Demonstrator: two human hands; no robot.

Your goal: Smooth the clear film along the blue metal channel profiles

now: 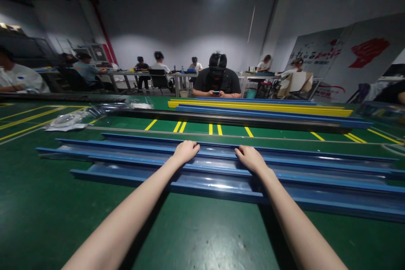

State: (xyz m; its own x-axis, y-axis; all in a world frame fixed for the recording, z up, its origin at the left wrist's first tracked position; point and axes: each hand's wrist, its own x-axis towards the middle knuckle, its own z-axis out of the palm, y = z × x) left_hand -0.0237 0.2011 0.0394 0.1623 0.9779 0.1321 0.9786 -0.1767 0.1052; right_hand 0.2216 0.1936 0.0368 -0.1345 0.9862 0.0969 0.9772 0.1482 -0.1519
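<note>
Several long blue U-shaped channels (pixel 215 182) lie side by side across the green table, their open sides up and their ends staggered. My left hand (pixel 186 152) rests on the farther blue channel (pixel 215 150), its fingers curled over the wall. A short way to the right, my right hand (pixel 249 157) is closed the same way on that channel. The fingertips of both hands are partly hidden behind the wall. Both forearms reach across the nearest channel.
Beyond a thin grey strip lie a black rail (pixel 221 119), a yellow rail (pixel 262 107) and more blue rails. Clear plastic wrap (pixel 68 119) sits at left. Yellow lines mark the green table (pixel 202 228). A person (pixel 217 76) sits opposite, holding a phone; others sit behind.
</note>
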